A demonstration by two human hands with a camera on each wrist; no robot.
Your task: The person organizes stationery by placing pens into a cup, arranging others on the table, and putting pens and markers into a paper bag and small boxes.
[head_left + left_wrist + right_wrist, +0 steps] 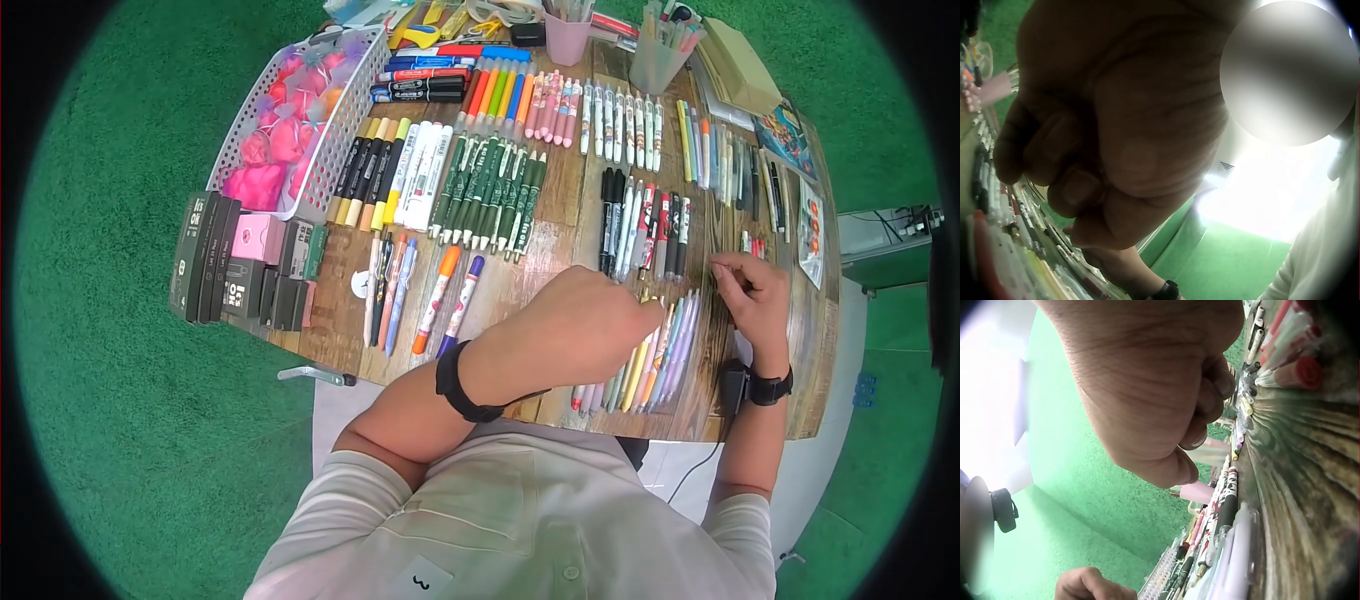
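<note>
My left hand hovers with curled fingers over a row of pastel pens at the near edge of the wooden table. In the left wrist view its fingers are folded into the palm and no pen shows in them. To the right, my right hand is also curled, knuckles up, just below some thin pens. In the right wrist view its fingers are tucked in above the wood, with nothing visible between them. Black and red-white pens lie just beyond both hands.
Rows of green pens, markers and white pens cover the table. A white basket with pink bags stands at the back left, black boxes at the left edge, pen cups at the back.
</note>
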